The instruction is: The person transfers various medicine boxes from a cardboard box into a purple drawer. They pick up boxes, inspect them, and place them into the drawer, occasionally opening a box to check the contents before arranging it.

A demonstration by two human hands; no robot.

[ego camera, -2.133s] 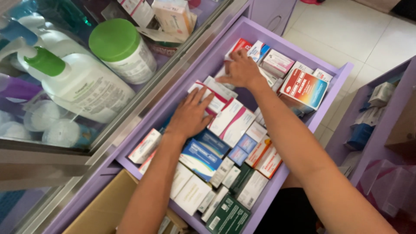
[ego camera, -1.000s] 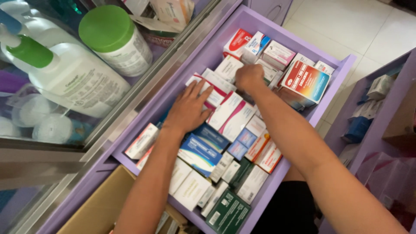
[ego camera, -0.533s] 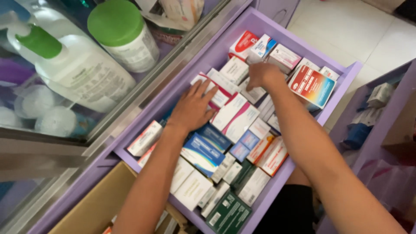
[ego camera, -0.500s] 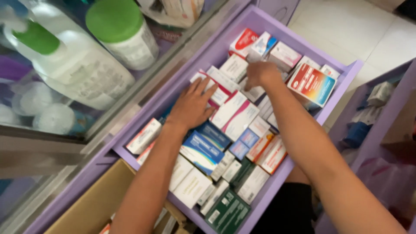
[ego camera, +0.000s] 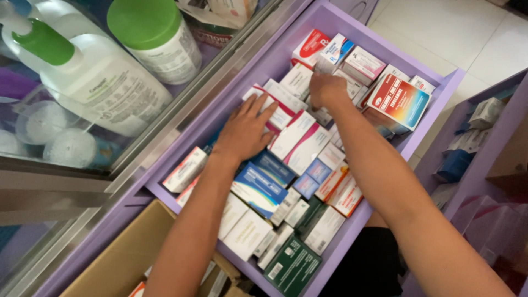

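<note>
With the left hand [ego camera: 246,132] spread flat on the white-and-pink boxes [ego camera: 297,140], steady them; the right hand [ego camera: 325,89], curled at twelve o'clock in the drawer [ego camera: 440,104], grip unclear, should probably lift one box straight up.

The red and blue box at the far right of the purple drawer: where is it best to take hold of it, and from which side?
Probably by its two long edges, coming from above. The red and blue box lies tilted on top of other boxes by the drawer wall, its broad face up and unobstructed. The right hand is nearest; the left hand lies flat on white and pink boxes.
</note>
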